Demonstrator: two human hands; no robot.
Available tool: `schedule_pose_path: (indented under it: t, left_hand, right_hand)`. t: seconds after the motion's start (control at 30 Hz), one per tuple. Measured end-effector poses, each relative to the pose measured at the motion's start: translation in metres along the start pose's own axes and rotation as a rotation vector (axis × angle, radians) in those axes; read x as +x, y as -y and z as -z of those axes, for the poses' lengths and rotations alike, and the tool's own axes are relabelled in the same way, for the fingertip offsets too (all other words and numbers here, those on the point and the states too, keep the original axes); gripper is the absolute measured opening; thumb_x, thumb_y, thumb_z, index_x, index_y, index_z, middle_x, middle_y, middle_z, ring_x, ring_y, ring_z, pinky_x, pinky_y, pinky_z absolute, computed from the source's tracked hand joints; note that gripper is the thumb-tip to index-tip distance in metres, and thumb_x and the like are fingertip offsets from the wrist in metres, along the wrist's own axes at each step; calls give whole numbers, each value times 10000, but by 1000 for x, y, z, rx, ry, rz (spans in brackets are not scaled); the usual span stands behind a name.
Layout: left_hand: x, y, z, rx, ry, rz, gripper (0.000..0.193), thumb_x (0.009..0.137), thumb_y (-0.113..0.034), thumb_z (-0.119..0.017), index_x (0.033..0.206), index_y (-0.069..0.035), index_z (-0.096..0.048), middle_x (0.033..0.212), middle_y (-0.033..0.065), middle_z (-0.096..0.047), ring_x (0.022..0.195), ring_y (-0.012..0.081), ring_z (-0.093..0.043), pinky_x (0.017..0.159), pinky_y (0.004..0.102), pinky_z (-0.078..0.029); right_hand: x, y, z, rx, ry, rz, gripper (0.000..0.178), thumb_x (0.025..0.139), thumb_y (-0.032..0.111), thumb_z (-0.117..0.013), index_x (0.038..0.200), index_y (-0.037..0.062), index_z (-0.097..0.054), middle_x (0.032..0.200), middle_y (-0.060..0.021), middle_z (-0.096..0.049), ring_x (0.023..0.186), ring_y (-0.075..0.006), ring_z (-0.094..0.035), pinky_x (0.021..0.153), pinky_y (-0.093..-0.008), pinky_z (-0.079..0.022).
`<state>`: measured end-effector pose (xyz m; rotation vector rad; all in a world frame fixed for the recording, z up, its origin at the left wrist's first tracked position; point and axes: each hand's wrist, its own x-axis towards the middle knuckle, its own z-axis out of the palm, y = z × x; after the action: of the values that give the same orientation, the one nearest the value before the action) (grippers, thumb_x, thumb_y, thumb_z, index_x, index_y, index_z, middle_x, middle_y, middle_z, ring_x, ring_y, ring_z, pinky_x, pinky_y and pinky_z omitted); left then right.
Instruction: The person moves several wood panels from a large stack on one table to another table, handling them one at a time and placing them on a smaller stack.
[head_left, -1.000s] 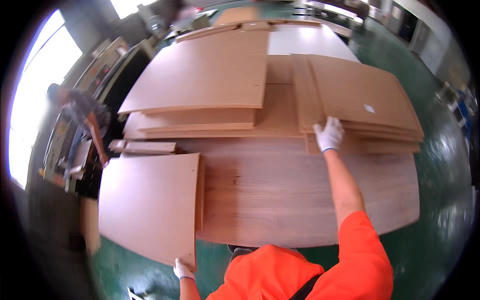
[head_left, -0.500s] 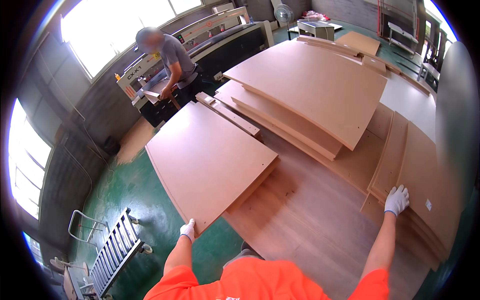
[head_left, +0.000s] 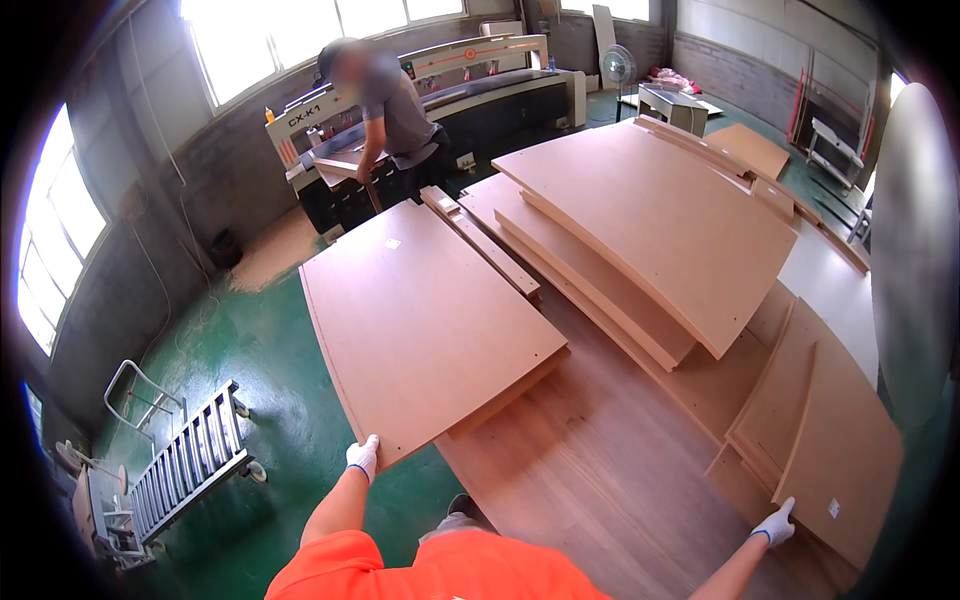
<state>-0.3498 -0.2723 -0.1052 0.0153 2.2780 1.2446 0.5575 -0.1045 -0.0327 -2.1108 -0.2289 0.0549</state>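
Both my hands wear white gloves. My left hand (head_left: 364, 456) grips the near left corner of a wide brown wood-fibre panel (head_left: 430, 320), the top one of a stack at the left of the table. At the right, my right hand (head_left: 776, 523) holds the near corner of another brown panel (head_left: 845, 430), which bears a small white label. That panel lies slightly askew over other panels (head_left: 765, 420). The fingers under both panels are hidden.
Between the two stacks runs a wood-grain tabletop (head_left: 550, 460). A taller pile of panels (head_left: 650, 220) and narrow strips (head_left: 485, 245) lie beyond. Left on the green floor stands a metal trolley (head_left: 195, 470). A co-worker (head_left: 400, 110) handles a board at a long machine (head_left: 500, 100).
My right hand has moved from the right panel's side edge to its near corner, and that panel has slid toward me. My left hand keeps its corner. The whole view has shifted.
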Motion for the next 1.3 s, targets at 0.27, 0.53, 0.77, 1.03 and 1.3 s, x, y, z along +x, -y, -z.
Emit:
schedule_pose_path:
  t: [0.27,0.53,0.77,1.03,1.3]
  left_hand:
    - [-21,-14,-2,-88,10,-88,466,899,-296,-724,1171,70,-634,1089,170,-705,941,260,-676,835,386,-531]
    - [-18,-13,-3,-66,31,-79,462,900,-297,-722,1174,63,-633,1088,171,-706,932,262,-678,826,384,-531]
    - [-17,-12,-5,-68,43,-71,441,912,-284,-715,1177,60,-635,1096,166,-706,940,262,-680,833,384,-531]
    - [-22,-10,-2,-170,77,-116,419,924,-270,-706,1176,57,-637,1075,150,-710,912,247,-681,801,382,-537]
    - [-9,0,-5,-173,67,-111,421,921,-274,-708,1173,55,-638,1077,159,-709,913,257,-685,806,390,-542]
  right_hand:
    - [33,-25,-50,878,425,-590,470,884,551,-707,1029,109,-642,836,-18,-618,743,-122,-584,652,-284,-486]
    - [7,-45,-26,835,430,-548,453,892,567,-689,1019,134,-649,846,4,-631,708,-98,-564,674,-279,-469]
    - [-6,-45,-12,851,458,-533,457,887,577,-691,1007,139,-640,823,21,-618,666,-86,-539,631,-265,-452]
    - [-7,-46,-14,839,475,-513,459,889,580,-687,1003,138,-640,834,23,-616,678,-89,-536,653,-274,-453]
    - [-7,-46,-13,828,461,-518,467,883,587,-693,986,134,-644,843,24,-616,672,-87,-525,654,-273,-451]
